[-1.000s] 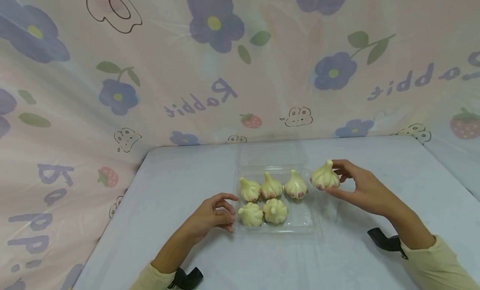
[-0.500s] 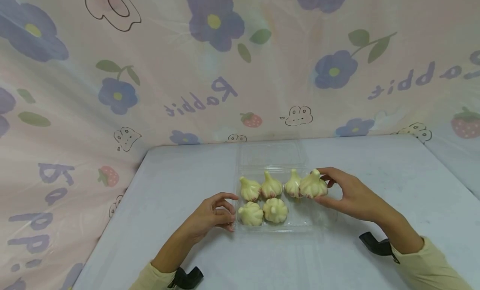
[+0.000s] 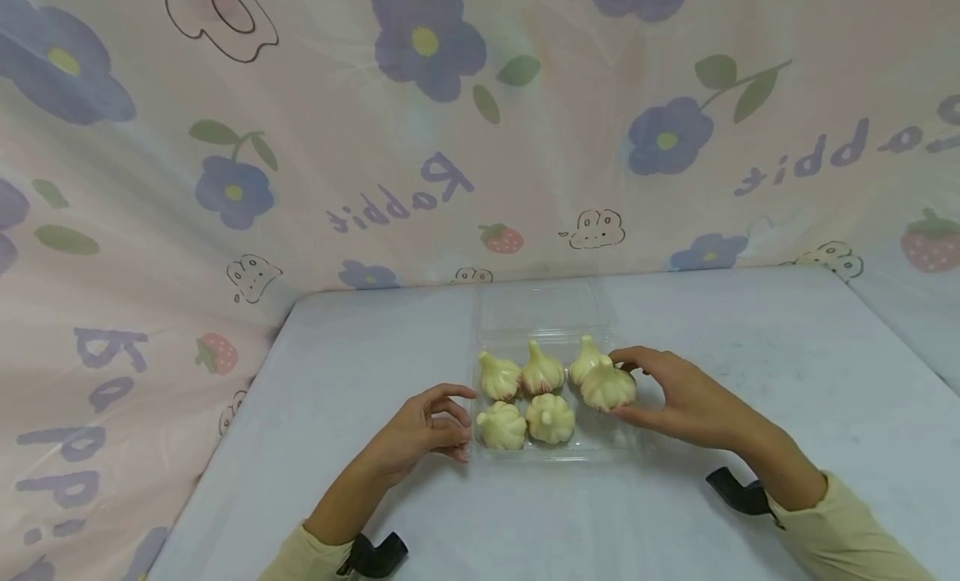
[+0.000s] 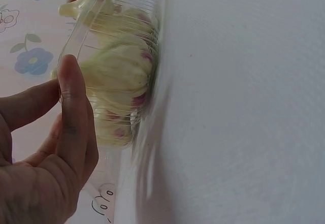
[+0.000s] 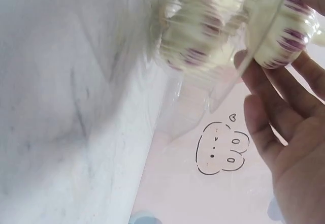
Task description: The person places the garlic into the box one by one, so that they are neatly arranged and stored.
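Observation:
A clear plastic clamshell box (image 3: 555, 458) lies unlatched on the table, its lid (image 3: 543, 308) folded back. Inside sit several pale garlic bulbs with purple-streaked bases, such as this back-row bulb (image 3: 543, 369) and this front-row bulb (image 3: 551, 419). My right hand (image 3: 686, 402) holds another garlic bulb (image 3: 608, 386) between thumb and fingers over the right side of the box; the right wrist view shows this bulb (image 5: 284, 33) by the rim. My left hand (image 3: 423, 431) pinches the box's left rim, with fingers (image 4: 73, 102) against its outer wall.
A white-covered table (image 3: 360, 348) spreads around the box. Behind it and at the left hangs a pink curtain (image 3: 525, 172) printed with flowers and rabbits. Black camera mounts (image 3: 378, 556) are strapped at both wrists.
My right hand has carried its garlic bulb leftward and lower, from beside the box to over its right part, partly covering the back-right bulb. The left hand has stayed at the rim.

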Available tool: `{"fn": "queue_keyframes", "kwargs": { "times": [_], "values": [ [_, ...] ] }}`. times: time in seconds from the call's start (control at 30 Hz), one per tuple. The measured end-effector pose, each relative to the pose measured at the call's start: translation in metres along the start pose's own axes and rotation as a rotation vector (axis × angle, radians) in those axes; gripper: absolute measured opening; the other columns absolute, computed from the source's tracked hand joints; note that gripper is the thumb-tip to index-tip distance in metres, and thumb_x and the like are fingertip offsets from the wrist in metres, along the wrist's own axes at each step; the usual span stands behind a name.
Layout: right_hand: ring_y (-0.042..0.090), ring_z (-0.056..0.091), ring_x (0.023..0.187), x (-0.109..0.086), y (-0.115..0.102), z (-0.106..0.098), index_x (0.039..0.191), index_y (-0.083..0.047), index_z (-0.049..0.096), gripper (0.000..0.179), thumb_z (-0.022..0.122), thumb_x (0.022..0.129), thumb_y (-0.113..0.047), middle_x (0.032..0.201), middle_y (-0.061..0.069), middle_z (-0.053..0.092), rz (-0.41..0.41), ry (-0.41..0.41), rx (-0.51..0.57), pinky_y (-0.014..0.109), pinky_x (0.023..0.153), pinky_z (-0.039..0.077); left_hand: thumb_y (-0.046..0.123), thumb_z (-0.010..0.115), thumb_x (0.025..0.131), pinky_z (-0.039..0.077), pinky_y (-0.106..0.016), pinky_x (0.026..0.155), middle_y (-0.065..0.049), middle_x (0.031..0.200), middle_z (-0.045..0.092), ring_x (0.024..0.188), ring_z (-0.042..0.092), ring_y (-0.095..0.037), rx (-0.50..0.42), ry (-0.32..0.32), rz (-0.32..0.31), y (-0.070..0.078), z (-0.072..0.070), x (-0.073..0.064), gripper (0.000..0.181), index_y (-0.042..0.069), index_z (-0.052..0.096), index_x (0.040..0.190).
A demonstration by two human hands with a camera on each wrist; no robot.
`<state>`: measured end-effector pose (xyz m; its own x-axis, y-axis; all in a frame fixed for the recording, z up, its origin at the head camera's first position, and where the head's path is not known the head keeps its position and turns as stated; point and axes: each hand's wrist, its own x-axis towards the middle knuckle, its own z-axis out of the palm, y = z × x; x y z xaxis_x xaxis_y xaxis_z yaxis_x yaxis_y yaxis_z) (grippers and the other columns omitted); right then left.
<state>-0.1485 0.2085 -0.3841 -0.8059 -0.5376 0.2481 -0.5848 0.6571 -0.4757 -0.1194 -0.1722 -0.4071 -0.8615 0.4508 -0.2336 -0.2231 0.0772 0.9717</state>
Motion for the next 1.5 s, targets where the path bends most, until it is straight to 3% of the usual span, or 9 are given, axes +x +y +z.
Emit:
{"fn": "queue_keyframes", "kwargs": {
  "times": [0.43,0.77,1.0,1.33,1.5],
  "values": [
    [0.009,0.059,0.103,0.002,-0.002,0.009,0.126,-0.022,0.059,0.053,0.082,0.081,-0.039,0.111,-0.014,0.064,-0.062,-0.019,-0.047,0.041,0.09,0.052,-0.001,0.066,0.091,0.063,-0.03,0.07,-0.006,0.102,0.055,0.077,0.067,-0.013,-0.006,0.003,0.001,0.0,-0.001,0.0,0.06,-0.003,0.04,0.145],
    [0.005,0.057,0.103,0.003,-0.003,0.014,0.126,-0.022,0.058,0.056,0.086,0.077,-0.03,0.116,-0.015,0.062,-0.109,-0.008,-0.064,0.04,0.089,0.052,-0.001,0.066,0.091,0.063,-0.03,0.07,-0.006,0.101,0.055,0.076,0.067,-0.014,0.01,0.001,0.005,0.002,0.0,0.0,0.06,-0.003,0.04,0.145],
    [0.001,0.057,0.101,0.004,-0.002,0.016,0.118,-0.022,0.059,0.054,0.089,0.073,-0.03,0.113,-0.018,0.061,-0.156,0.002,-0.083,0.031,0.088,0.045,-0.002,0.065,0.091,0.063,-0.029,0.069,-0.006,0.101,0.055,0.075,0.066,-0.013,0.011,0.004,-0.001,0.002,0.001,0.0,0.059,-0.003,0.04,0.145],
    [0.002,0.058,0.103,0.003,-0.005,0.016,0.117,-0.022,0.062,0.053,0.088,0.073,-0.034,0.113,-0.018,0.063,-0.095,-0.057,-0.107,0.033,0.089,0.043,0.002,0.067,0.091,0.063,-0.029,0.07,-0.006,0.102,0.055,0.077,0.066,-0.014,0.014,-0.005,0.008,0.001,0.001,-0.001,0.06,-0.002,0.04,0.145],
    [0.007,0.061,0.107,0.003,-0.007,0.017,0.116,-0.024,0.063,0.051,0.088,0.073,-0.036,0.117,-0.015,0.064,-0.115,-0.055,-0.139,0.034,0.09,0.043,0.003,0.068,0.091,0.063,-0.029,0.07,-0.007,0.103,0.055,0.076,0.066,-0.014,0.021,0.001,0.002,0.0,0.0,-0.001,0.06,-0.001,0.041,0.145]
  ]
}}
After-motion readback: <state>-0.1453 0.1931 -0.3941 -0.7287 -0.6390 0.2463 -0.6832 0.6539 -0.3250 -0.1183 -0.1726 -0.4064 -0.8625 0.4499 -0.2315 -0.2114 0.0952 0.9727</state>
